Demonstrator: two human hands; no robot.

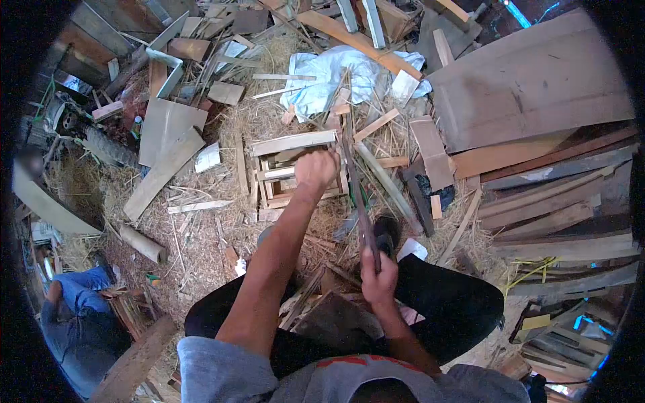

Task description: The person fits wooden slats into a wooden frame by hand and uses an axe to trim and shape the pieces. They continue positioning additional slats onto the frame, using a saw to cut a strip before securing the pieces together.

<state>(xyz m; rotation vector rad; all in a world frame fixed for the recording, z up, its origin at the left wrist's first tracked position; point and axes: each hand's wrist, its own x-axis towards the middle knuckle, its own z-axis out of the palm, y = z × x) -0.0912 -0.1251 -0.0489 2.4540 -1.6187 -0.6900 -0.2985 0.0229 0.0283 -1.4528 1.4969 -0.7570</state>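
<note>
A small wooden frame (293, 143), built of pale slats and looking like a stool or crate, stands on the straw-covered ground in front of me. My left hand (317, 169) is closed in a fist over its right part, near the top slat. What those fingers grip is hidden beneath the hand. My right hand (378, 279) is wrapped around the near end of a long dark wooden handle (359, 195). This handle runs forward along the frame's right side, to its upper right corner. Any head at its far end is hard to make out among the wood scraps.
Scrap boards and a white plastic sheet (316, 70) lie beyond the frame. To the right are a large brown panel (537, 80) and stacked planks (557, 208). Another person (84, 329) is at lower left, near a log (138, 363). A cardboard tube (143, 244) lies left.
</note>
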